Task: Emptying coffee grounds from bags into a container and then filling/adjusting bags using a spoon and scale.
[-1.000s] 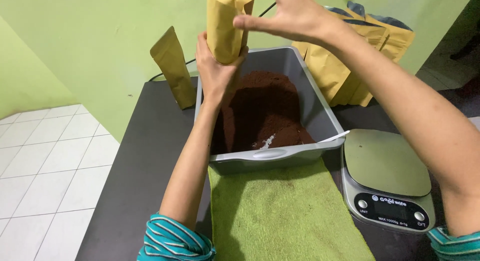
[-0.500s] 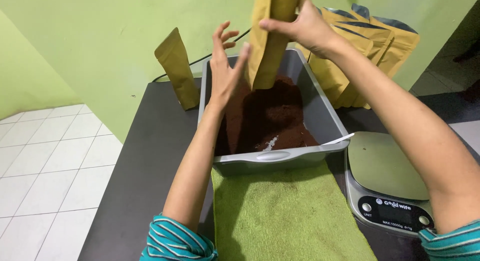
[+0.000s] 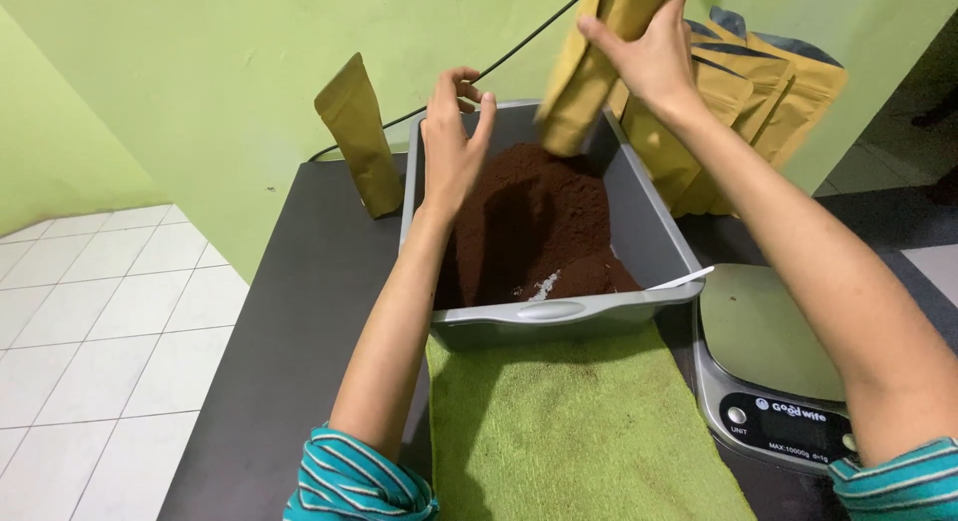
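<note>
Powder [image 3: 539, 217] fills grey tub [image 3: 649, 232]; right hand [image 3: 649, 57] grips pouch [image 3: 589, 72], left hand [image 3: 451, 147] spread.

A tan kraft pouch [image 3: 599, 62] hangs tilted above the grey tub. Another [image 3: 357, 132] stands upright at the wall; more [image 3: 758, 92] lean far right. The scale's dark screen [image 3: 793, 436] sits nearest.

Tan paper pouch [image 3: 589, 67] tilted above grey tub's [image 3: 649, 232] brown powder [image 3: 539, 222].
</note>
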